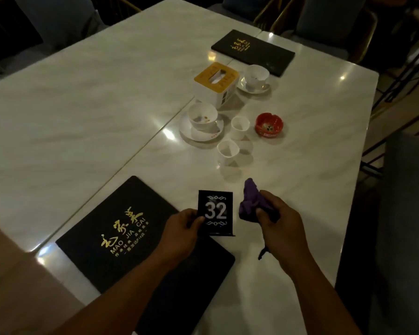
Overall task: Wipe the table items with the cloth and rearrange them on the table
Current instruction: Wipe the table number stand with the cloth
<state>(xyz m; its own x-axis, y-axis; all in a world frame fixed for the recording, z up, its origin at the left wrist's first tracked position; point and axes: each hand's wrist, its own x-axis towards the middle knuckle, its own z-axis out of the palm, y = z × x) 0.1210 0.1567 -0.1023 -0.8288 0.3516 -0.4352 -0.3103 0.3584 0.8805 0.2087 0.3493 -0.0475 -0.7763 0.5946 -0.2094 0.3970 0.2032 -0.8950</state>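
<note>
My left hand (183, 228) grips the left edge of a black table number sign (215, 211) marked 32 and holds it upright just above the near table edge. Just to the right, my right hand (276, 218) is closed on a bunched purple cloth (250, 200), a short gap from the sign. A large black menu (121, 233) with gold lettering lies flat under my left forearm. Farther back stand two small white cups (240, 126) (228, 151), a bowl on a saucer (202, 117), a red ashtray (269, 124), a yellow-topped tissue box (217, 81) and another cup on a saucer (255, 77).
A second black menu (253, 52) lies at the far side of the white marble table (70, 105). A seam runs diagonally between two joined tabletops. Dark chairs (324, 18) ring the far and right edges.
</note>
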